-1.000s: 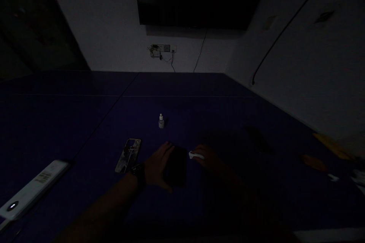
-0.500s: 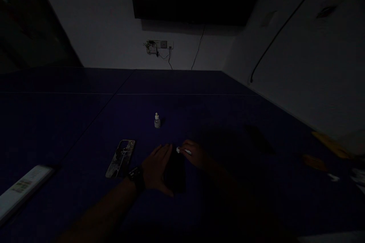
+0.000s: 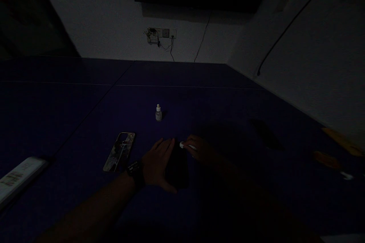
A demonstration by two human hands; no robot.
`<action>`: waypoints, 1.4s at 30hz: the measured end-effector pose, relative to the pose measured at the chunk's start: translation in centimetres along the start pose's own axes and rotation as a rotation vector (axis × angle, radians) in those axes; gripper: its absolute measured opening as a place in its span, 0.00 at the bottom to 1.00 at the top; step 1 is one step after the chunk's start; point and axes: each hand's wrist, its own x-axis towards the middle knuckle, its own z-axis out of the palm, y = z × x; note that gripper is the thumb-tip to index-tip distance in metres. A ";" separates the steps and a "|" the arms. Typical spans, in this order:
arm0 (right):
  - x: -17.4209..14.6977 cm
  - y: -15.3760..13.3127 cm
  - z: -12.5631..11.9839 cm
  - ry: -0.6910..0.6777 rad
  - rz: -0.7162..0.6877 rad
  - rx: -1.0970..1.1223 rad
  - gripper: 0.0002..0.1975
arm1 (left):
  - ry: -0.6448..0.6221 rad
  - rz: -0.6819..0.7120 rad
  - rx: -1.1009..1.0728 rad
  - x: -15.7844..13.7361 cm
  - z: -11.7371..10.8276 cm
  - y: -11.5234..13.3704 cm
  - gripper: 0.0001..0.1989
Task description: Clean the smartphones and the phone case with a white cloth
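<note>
My left hand (image 3: 156,163), with a dark watch (image 3: 136,171) on its wrist, lies spread along the left side of a dark, flat, phone-shaped slab (image 3: 177,169). Its fingertips are by the far end and its thumb by the near end. At the slab's far right corner, my right hand (image 3: 201,150) pinches a small white stick-like piece (image 3: 181,144) with a rounded tip; its exact kind is too dark to tell. Left of my left hand lies a patterned phone case (image 3: 119,152). A small dropper bottle (image 3: 158,114) stands upright beyond both hands.
All this is on a dark blue surface (image 3: 137,102). A long white box (image 3: 21,178) lies at the left. Toward the right are another dark flat slab (image 3: 265,133), an orange item (image 3: 326,159) and a yellow item (image 3: 342,141). Wall sockets (image 3: 161,34) sit behind.
My view has tipped slightly, so the surroundings sit higher in the picture. The left hand keeps its place at the slab; the right hand still pinches the white piece near the same corner.
</note>
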 end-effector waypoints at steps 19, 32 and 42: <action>-2.6 -1.6 0.2 -0.088 -0.094 -0.042 0.16 | 0.013 -0.005 0.005 0.0 0.1 0.0 0.74; 0.9 0.1 -0.2 -0.070 -0.100 -0.052 0.18 | -0.003 -0.012 0.020 0.1 0.2 0.0 0.75; -3.3 -2.3 0.6 -0.162 -0.076 -0.082 0.15 | 0.002 0.008 -0.010 0.2 0.1 0.0 0.77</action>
